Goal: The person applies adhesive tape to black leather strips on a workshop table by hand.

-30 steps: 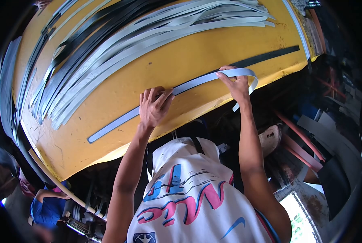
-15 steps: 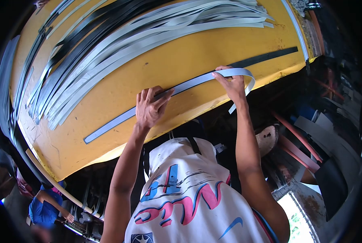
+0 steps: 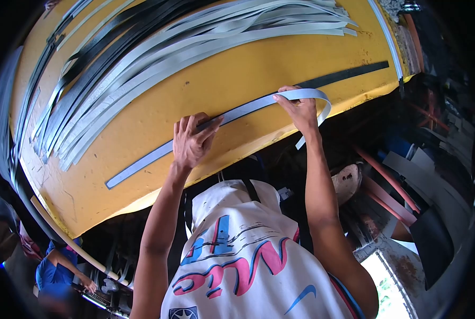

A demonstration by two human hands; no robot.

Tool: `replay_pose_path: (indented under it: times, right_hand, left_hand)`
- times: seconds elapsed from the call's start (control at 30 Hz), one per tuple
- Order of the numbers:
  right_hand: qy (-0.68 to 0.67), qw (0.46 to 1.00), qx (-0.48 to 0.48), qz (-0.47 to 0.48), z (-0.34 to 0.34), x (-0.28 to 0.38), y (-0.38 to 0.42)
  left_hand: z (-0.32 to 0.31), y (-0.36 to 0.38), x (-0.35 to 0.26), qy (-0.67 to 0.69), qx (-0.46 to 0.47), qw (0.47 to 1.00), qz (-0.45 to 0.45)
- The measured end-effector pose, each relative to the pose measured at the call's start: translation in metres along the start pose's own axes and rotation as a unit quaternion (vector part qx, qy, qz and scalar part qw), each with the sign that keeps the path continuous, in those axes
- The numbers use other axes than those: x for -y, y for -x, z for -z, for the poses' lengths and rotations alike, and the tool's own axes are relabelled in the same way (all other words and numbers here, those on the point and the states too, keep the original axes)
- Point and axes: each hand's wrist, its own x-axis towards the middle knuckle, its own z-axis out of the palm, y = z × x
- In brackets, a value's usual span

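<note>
A long white strip [image 3: 248, 109] lies along a black strip [image 3: 349, 74] on the yellow tabletop, with thin dark edges showing beside the white. My left hand [image 3: 192, 141] is closed over both strips left of the middle, thumb and fingers pinching across them. Farther right, my right hand [image 3: 301, 111] grips the white strip between thumb and fingers. Past that hand the white strip's loose end curls round and hangs over the near table edge. The black strip runs on flat to the right, bare on top.
Many white and black strips [image 3: 195, 58] lie in a bundle across the far side of the yellow table [image 3: 237, 143]. More strips hang over its left end. A person [image 3: 56, 266] in blue is at lower left. Sheets and pipes [image 3: 389, 181] stand at right.
The whole view has shifted slightly, so strips and hands appear a little farther left. Both hands keep their grip at nearly the same places along the strips.
</note>
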Motion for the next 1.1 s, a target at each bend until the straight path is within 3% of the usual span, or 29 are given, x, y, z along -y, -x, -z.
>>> replay_pose_path:
  times: [1.1]
  right_hand:
    - [0.061,0.997,-0.014,0.042,-0.003,-0.003,0.0]
  left_hand:
    - [-0.001,0.0,0.0,-0.009,-0.002,1.0,-0.004]
